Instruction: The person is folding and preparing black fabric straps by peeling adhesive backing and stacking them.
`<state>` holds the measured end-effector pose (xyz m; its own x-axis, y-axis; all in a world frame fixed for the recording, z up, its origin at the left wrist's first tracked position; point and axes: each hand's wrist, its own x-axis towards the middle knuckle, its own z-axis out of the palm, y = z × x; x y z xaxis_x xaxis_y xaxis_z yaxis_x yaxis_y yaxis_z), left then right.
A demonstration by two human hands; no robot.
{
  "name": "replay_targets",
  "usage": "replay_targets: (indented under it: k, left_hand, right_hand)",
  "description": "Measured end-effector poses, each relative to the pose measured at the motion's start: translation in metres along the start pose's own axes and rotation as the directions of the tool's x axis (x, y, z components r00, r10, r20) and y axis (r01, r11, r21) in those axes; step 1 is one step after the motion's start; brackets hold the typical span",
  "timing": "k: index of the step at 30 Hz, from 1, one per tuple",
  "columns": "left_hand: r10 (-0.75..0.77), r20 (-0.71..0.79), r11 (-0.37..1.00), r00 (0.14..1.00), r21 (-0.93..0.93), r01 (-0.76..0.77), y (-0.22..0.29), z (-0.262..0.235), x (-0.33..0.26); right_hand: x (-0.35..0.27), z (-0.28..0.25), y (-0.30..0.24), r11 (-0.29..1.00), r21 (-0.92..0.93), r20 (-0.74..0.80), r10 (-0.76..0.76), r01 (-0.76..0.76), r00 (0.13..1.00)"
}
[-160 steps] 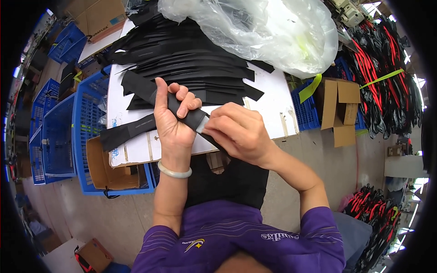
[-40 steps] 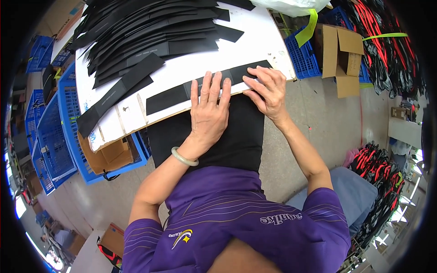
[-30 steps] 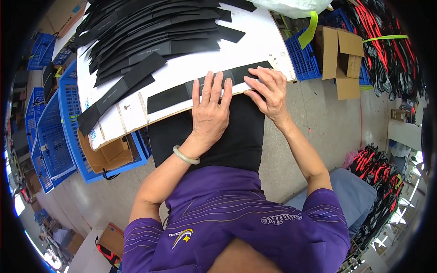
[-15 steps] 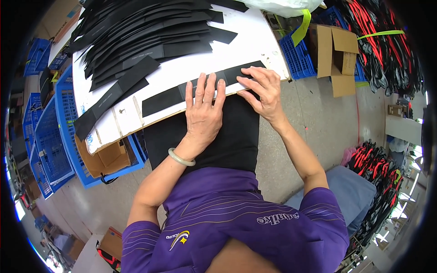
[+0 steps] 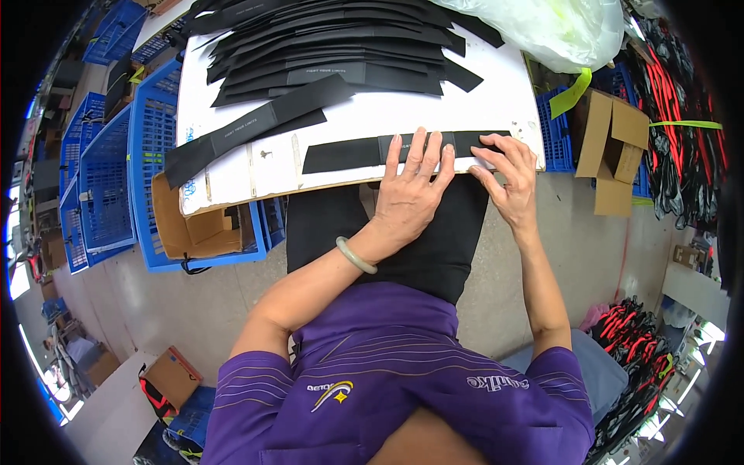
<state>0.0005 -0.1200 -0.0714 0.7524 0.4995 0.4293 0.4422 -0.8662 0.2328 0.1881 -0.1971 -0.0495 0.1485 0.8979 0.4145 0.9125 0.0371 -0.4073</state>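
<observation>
A black fabric strip (image 5: pixel 341 155) with a label patch near its middle lies along the near edge of the white board (image 5: pixel 232 167). Across that patch rests my left hand (image 5: pixel 411 194), palm down and fingers apart, a pale bangle (image 5: pixel 356 256) on its wrist. My right hand (image 5: pixel 513 177) is at the strip's right end, its bent fingertips on the fabric and its thumb apart from them by the board's edge. Farther back a thick stack of similar black strips (image 5: pixel 325 74) is fanned out. Another printed strip (image 5: pixel 252 128) slants at the left, overhanging the board's edge.
Blue plastic crates (image 5: pixel 147 178) stand at the left, one with a cardboard box (image 5: pixel 174 221) inside. A clear plastic bag (image 5: pixel 566 31) sits at the far right corner. Beyond are an open carton (image 5: pixel 612 147) and bundled black-and-red goods (image 5: pixel 678 116).
The whole view has swung, so the board and hands appear farther right. Both hands stay on the same strip, their finger positions nearly unchanged.
</observation>
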Motion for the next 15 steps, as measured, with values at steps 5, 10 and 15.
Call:
replay_targets:
  k: [5,10,15]
  left_hand:
    - [0.015,-0.001,1.000,1.000,-0.012,-0.015,0.007,0.000,0.006]
    - [-0.011,0.047,0.996,0.999,0.093,0.007,-0.004,-0.001,-0.004]
    - [0.017,0.094,0.999,0.995,0.049,-0.021,0.001,0.000,0.000]
  right_hand:
    - [0.017,-0.018,0.016,0.988,0.145,0.086,0.044,-0.056,0.995]
    - [0.055,-0.029,0.042,0.819,0.367,0.314,0.338,-0.442,0.887]
    - [0.051,-0.035,0.057,0.859,0.304,0.370,0.291,-0.412,0.882]
